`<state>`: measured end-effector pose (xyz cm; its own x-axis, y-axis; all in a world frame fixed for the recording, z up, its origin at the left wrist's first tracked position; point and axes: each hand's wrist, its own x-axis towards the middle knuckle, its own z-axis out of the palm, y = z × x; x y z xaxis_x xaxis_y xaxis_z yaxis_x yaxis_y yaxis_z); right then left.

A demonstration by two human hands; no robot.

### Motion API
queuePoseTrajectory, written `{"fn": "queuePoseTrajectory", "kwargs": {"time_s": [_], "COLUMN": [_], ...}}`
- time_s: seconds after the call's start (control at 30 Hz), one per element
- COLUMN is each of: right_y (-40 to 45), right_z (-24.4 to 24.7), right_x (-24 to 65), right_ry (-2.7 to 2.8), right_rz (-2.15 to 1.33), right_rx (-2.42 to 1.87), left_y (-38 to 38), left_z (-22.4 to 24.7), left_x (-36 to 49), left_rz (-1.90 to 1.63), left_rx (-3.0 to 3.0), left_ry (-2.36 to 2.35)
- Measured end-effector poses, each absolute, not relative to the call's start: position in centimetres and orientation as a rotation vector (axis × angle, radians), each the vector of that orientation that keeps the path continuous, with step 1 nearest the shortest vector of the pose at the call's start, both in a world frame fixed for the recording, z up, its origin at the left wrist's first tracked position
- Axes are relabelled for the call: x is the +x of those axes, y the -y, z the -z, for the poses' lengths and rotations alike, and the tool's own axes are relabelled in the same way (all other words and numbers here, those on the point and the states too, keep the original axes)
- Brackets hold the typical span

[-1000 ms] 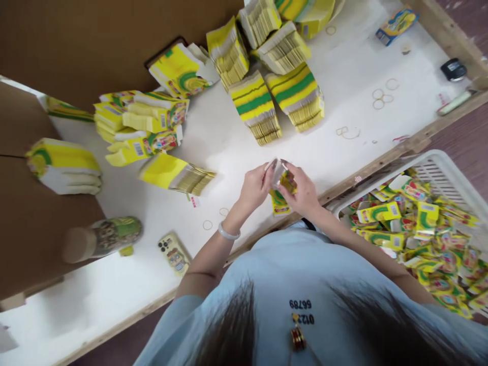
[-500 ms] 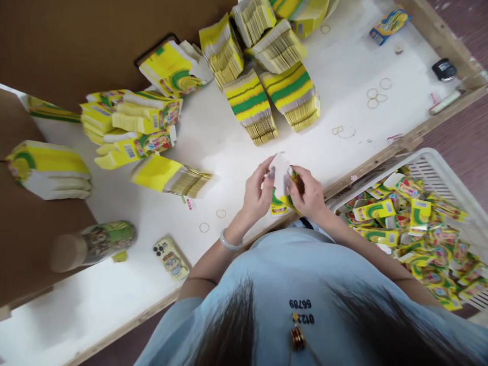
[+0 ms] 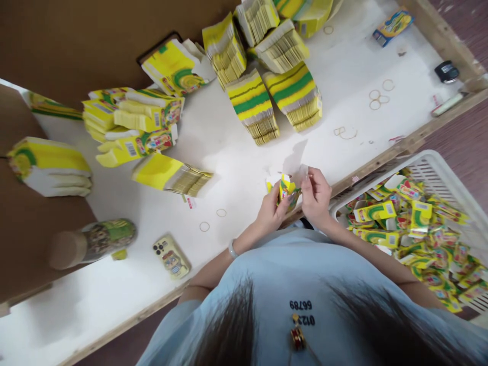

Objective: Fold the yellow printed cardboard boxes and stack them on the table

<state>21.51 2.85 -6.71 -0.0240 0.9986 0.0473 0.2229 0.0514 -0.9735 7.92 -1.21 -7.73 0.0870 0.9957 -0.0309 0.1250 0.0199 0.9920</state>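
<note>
My left hand [image 3: 271, 209] is closed around a small yellow and green cardboard box [image 3: 285, 187], gripping it between thumb and fingers near the table's front edge. Some white of the carton shows at its upper left. Just to the right, my right hand [image 3: 317, 194] has thumb and fingers pinched together on a pale, thin piece [image 3: 304, 171]. Whether that piece is a flap of the box I cannot tell. Beyond my hands, bundles of flat yellow cartons [image 3: 251, 104] stand on the white table [image 3: 232, 168].
A white plastic basket [image 3: 430, 161] full of small boxes [image 3: 375, 211] is at my right. Left lie a carton stack [image 3: 171, 175], loose cartons [image 3: 129, 119], a jar [image 3: 110, 238] and a phone [image 3: 171, 255]. Rubber bands [image 3: 374, 99] and a blue box [image 3: 392, 26] lie farther right.
The carton has turned from its white side to its yellow printed side. My left hand has moved right and nearer my body; my right hand has shifted slightly right, off the carton's printed side.
</note>
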Motion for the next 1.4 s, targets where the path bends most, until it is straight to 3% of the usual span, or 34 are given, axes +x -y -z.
{"fn": "queuePoseTrajectory", "kwargs": {"time_s": [0.33,0.53,0.73,0.9,1.17,1.4], "right_y": [-1.3,-0.8,0.0,-0.5,-0.7,-2.5], "right_z": [7.0,6.7,7.6,7.3,4.7,4.4], "right_x": [23.1,24.9,25.3,27.2,26.1,27.3], "right_ry": [1.403,1.507,1.53,1.889,1.492,1.343], "right_rz": [-1.193,-1.461,-1.238,-1.224,-1.985,-2.264], "right_rx": [-1.281,-1.213,-1.198,-0.904,-1.069,-0.96], "left_y": [3.5,4.6,4.3,4.5,3.9,4.4], "left_z": [8.0,7.7,7.5,7.1,5.9,6.1], "left_x": [7.8,6.1,6.2,5.9,5.6,5.2], "left_rz": [-1.177,-0.996,-1.09,-1.0,-0.958,-0.936], "left_rx": [0.998,1.047,1.112,1.128,1.197,1.209], "left_ry": [-1.219,-1.018,-1.09,-1.097,-1.2,-1.221]}}
